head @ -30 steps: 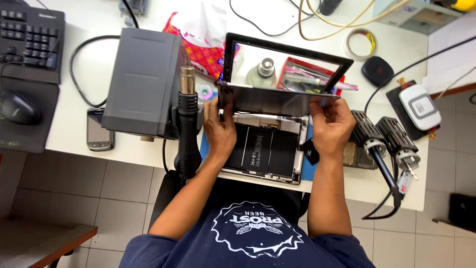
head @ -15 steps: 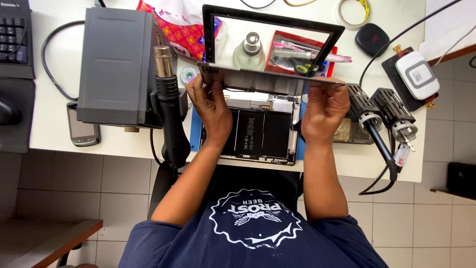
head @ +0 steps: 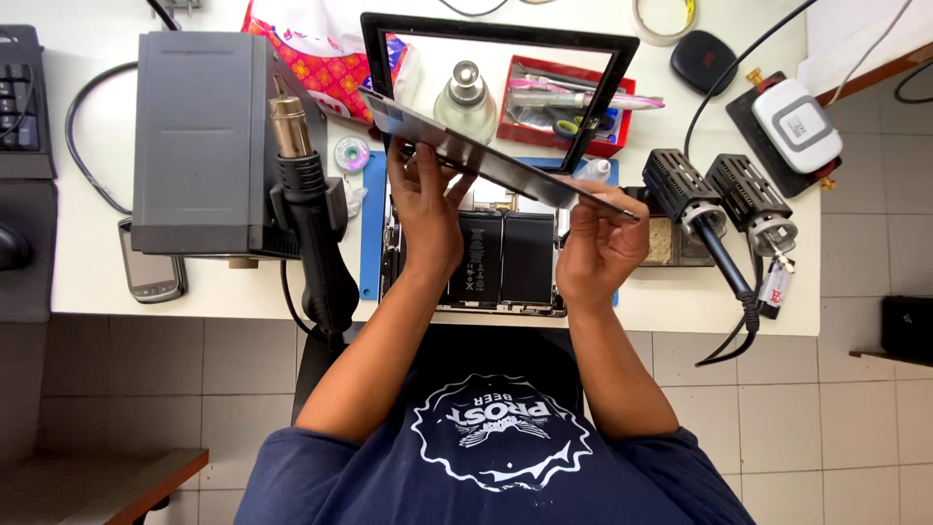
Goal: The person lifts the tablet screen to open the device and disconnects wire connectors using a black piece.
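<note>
- Head view: the left hand [head: 425,216] grips the lower edge of a thin flat display panel [head: 486,156], fingers curled up against its underside, thumb side toward the middle.
- The right hand [head: 598,248] pinches the panel's right end, fingertips closed on its edge.
- The panel is held tilted in the air, its left end higher and farther from the person, its right end lower, above an opened tablet body [head: 505,258] with two black battery cells showing.
- The tablet body lies on a blue mat [head: 372,228] on the white table [head: 97,282].
- Behind the panel stands a black-framed glass front [head: 501,39], raised on edge; through it show a small bottle [head: 465,97] and a red tray [head: 569,117] of tools.
- Left of the hands, a hot-air handpiece [head: 306,209] sits in its holder against a grey station box [head: 199,141].
- A dark phone [head: 151,267] lies at the table edge, left of the box.
- Right of the hands, two black soldering stands [head: 714,190] sit side by side.
</note>
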